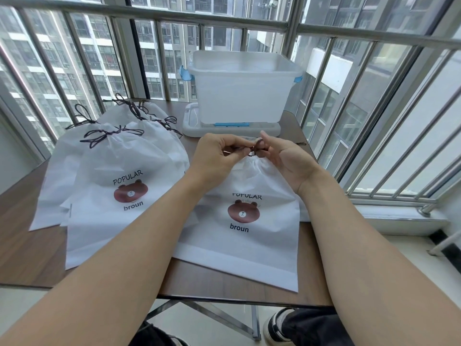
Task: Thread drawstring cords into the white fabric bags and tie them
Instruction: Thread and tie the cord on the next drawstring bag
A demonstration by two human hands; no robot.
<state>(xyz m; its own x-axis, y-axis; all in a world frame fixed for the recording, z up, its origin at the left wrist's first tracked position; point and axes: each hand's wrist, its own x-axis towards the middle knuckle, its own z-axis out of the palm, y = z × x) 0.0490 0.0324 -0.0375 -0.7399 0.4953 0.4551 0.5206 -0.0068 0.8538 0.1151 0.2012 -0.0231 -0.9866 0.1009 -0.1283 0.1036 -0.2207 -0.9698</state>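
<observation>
A white fabric bag point(252, 245) with a brown bear print lies flat on the table in front of me, its top gathered. Above that gathered mouth my left hand point(217, 156) pinches the dark drawstring cord point(252, 152). My right hand point(287, 158) pinches the same cord from the other side, a loop of it round a fingertip. Both hands meet at the cord, almost touching. To the left lies a pile of several white bags point(112, 176), each gathered shut with its dark cord tied in a bow point(112, 134).
A translucent plastic storage bin point(239, 101) with blue clips stands on its lid point(272, 132) at the back of the brown table point(224, 285). Metal window railings point(374, 121) close in the back and right. My shoes show below the table's front edge.
</observation>
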